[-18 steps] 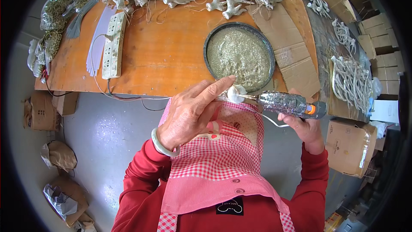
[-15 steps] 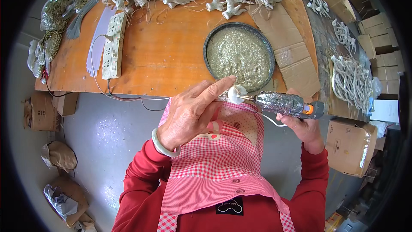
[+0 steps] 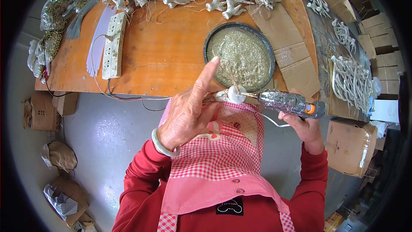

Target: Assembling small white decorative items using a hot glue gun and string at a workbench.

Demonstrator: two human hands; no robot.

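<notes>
Pan (image 3: 239,58) of glittery mix, perhaps sand, beyond glue gun (image 3: 288,102).

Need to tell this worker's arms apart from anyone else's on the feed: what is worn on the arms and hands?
Both arms are in long red sleeves down to the wrists. The left hand is bare, with a pale, smooth bangle round the wrist. The right hand is bare too, no glove, ring or band showing. A red-and-white checked apron covers the front between the arms.
</notes>
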